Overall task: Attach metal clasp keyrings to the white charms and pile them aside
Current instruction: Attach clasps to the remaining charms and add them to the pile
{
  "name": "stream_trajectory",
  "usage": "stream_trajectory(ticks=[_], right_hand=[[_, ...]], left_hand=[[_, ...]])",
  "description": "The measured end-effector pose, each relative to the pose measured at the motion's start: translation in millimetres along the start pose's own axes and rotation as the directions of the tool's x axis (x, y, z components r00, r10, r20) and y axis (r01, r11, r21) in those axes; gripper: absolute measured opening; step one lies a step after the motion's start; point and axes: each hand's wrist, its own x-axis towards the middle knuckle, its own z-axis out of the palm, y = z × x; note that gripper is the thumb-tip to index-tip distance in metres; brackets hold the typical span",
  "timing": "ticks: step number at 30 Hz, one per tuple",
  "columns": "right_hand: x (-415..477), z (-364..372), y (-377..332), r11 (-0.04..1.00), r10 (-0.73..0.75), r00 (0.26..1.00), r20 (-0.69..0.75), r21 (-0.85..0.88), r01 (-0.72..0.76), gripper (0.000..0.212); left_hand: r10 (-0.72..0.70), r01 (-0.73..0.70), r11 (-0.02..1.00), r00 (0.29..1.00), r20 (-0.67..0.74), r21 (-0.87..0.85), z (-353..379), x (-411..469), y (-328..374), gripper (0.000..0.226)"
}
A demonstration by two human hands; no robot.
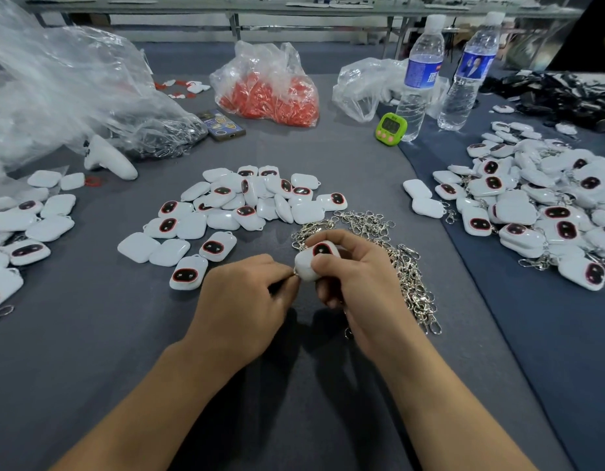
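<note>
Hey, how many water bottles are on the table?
2. The left bottle stands just behind the green timer; the right bottle stands beside it, farther right. No others show.

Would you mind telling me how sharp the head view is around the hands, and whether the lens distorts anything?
Head view: the left hand and right hand look slightly soft, the held charm too; the wide lens makes the water bottle by the timer lean; glare whitens the clear bag; soft shadows lie beneath the forearms.
</note>
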Motion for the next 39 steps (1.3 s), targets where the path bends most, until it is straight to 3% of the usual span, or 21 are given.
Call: stream_trajectory(ticks=[2,4,7,9,10,12,15,17,19,22,24,27,31,33,34,36,39], right_hand=[[2,-2,-2,0.994,0.05,0.999,0.011,0.102,-0.051,0.03],[4,-4,-3,0.973,0.093,0.995,0.036,0.207,-0.098,0.03],[5,-6,-2,0.95,0.132,0.99,0.059,0.277,-0.143,0.036],[4,-6,-2,0.942,0.143,0.987,0.073,0.295,-0.158,0.035],[4,-7,-2,0.944,0.139,0.987,0.076,0.292,-0.155,0.033],[4,-7,-1,0.968,0.109,0.992,0.065,0.22,-0.121,0.03],[1,-3,2,0.998,0.006,1.0,0.008,-0.066,-0.006,0.028],[-1,1,6,0.964,-0.093,0.996,-0.018,-0.252,0.085,0.024],[-1,3,8,0.934,-0.156,0.987,-0.026,-0.33,0.139,0.022],[0,3,6,0.945,-0.153,0.987,-0.051,-0.299,0.131,0.023],[0,1,3,0.982,-0.095,0.994,-0.061,-0.169,0.083,0.025],[1,-2,-2,0.999,0.002,0.999,-0.038,0.046,0.0,0.028],[3,-5,-4,0.974,0.097,0.995,0.003,0.207,-0.096,0.029],[3,-5,-4,0.965,0.12,0.993,0.014,0.233,-0.12,0.029],[2,-4,-3,0.966,0.118,0.993,0.013,0.231,-0.118,0.03],[2,-4,-2,0.983,0.082,0.997,-0.004,0.165,-0.08,0.029],[0,-1,2,0.991,-0.063,0.997,-0.049,-0.123,0.056,0.024]], left_hand=[[-0.165,0.155,0.963,0.986,-0.027,-0.222,2,1,2,0.01],[-0.318,0.306,0.837,0.947,0.051,-0.454,4,5,3,0.013],[-0.378,0.433,0.641,0.897,0.229,-0.633,8,9,4,0.022],[-0.371,0.451,0.595,0.888,0.27,-0.665,7,9,5,0.023],[-0.363,0.436,0.617,0.896,0.255,-0.656,6,9,4,0.022],[-0.313,0.344,0.77,0.937,0.153,-0.538,4,6,1,0.02],[-0.137,0.148,0.98,0.987,0.089,-0.132,2,2,0,0.03],[-0.039,0.027,0.996,0.99,0.135,0.087,1,1,3,0.035],[0.018,-0.041,0.987,0.989,0.147,0.155,2,3,3,0.033],[-0.011,-0.003,0.993,0.993,0.121,0.115,5,5,3,0.022],[-0.128,0.134,0.989,0.987,0.094,-0.056,7,8,1,0.015],[-0.329,0.376,0.827,0.927,0.182,-0.418,7,14,-4,0.013],[-0.343,0.495,0.636,0.868,0.358,-0.592,5,17,-5,0.017],[-0.34,0.502,0.587,0.865,0.368,-0.635,5,17,-4,0.019],[-0.346,0.486,0.612,0.874,0.341,-0.624,6,16,-4,0.019],[-0.326,0.408,0.758,0.913,0.247,-0.509,7,14,-5,0.019],[-0.217,0.263,0.936,0.955,0.203,-0.236,8,10,-4,0.028]])
